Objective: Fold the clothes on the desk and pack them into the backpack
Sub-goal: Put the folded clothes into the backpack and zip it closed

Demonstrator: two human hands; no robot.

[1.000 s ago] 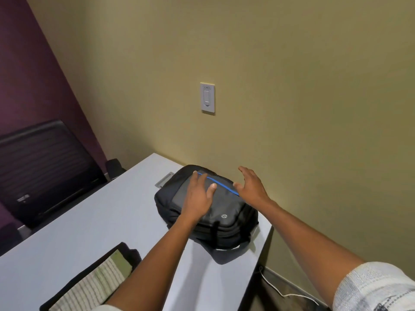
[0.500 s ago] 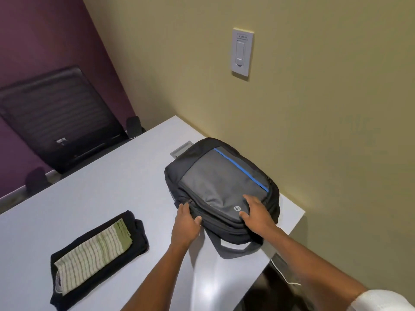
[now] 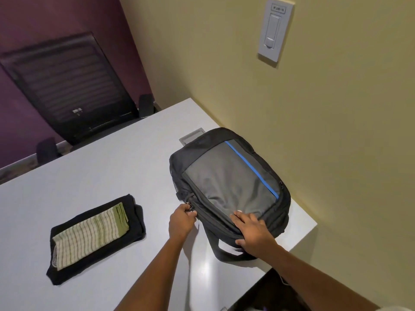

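Matt woven cloth backpack (image 3: 226, 182) (black and grey, blue trim) on a smooth, faintly glossy worktop (image 3: 89, 176); folded soft knit clothes (image 3: 94, 234) nearby; smooth plastic wall switch (image 3: 274, 30).

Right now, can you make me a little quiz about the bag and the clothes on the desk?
1. True or false: the folded clothes are already inside the backpack.
2. Which hand pinches the zipper pull: A left, B right?
3. What does the right hand do?

Key:
1. False; they lie on the desk, left of the backpack.
2. A, the left hand.
3. It presses down on the backpack's near end, by the carry handle.
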